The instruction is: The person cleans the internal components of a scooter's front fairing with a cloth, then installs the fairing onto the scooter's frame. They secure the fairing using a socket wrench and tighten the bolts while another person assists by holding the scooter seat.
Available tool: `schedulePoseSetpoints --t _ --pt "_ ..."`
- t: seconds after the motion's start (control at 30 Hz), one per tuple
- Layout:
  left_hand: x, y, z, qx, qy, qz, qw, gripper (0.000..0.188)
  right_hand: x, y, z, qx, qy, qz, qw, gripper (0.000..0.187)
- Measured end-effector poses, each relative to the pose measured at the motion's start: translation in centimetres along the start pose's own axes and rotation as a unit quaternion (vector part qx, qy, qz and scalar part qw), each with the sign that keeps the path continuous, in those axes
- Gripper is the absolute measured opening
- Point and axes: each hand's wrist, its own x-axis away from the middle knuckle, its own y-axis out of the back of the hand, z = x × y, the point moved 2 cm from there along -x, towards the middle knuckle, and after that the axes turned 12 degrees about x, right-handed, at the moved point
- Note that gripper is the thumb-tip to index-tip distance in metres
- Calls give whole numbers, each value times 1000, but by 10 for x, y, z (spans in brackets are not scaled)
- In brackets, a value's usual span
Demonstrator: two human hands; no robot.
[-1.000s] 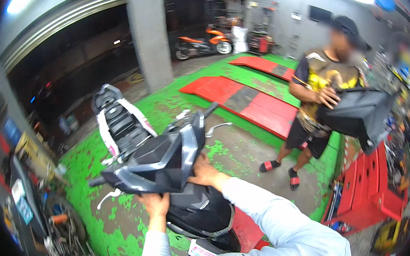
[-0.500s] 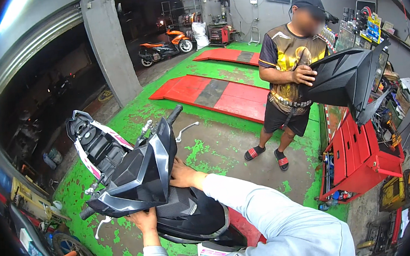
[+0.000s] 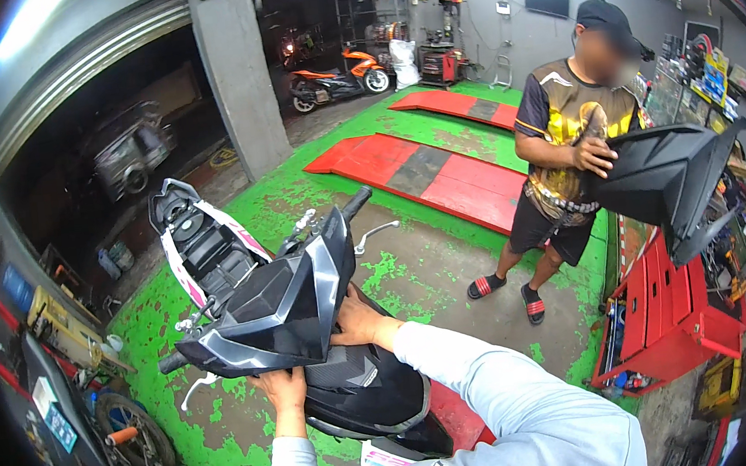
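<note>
A black and silver handlebar cover [image 3: 277, 299] sits on the handlebars of a scooter parked in front of me. My left hand [image 3: 281, 389] grips the cover's lower edge, with its fingertips tucked under it. At the cover's right side my right hand [image 3: 360, 320] has hold of the edge, and its fingers are partly hidden behind the panel. Below both hands is the scooter's black front panel [image 3: 370, 384]. The brake levers [image 3: 377, 236] stick out on either side. Behind the handlebars the scooter's seat area [image 3: 213, 251] is uncovered, between white and pink side panels.
To the right a person [image 3: 582, 135] holds a large black body panel [image 3: 670, 176] beside a red tool cabinet [image 3: 662, 296]. Red lift ramps [image 3: 466, 185] lie on the green floor. An orange scooter [image 3: 340, 80] stands farther back. Motorbike parts [image 3: 137, 431] crowd the left.
The view has turned slightly left, so the scene sits farther right. Both hands stay at the cover's edges. A vehicle has come into sight in the street outside.
</note>
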Motion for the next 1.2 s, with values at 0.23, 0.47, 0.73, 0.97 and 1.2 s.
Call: schedulePoseSetpoints --t 0.23,0.47,0.73,0.97,1.2 --pt "2 10 11 -45 13 1 999 57 -7 -10 4 29 13 18 999 74" --pt "-11 15 -8 -38 14 24 999 67 -38 -18 -53 41 -70 20 997 49" --pt "-9 22 -15 -13 -17 2 1000 58 -36 -31 -45 104 -87 73 988 40" --pt "-9 26 -1 -19 39 36 998 70 -49 -59 -56 77 -41 -25 996 50" --pt "10 10 47 81 -57 -52 994 63 -54 -112 -135 231 -264 154 924 71"
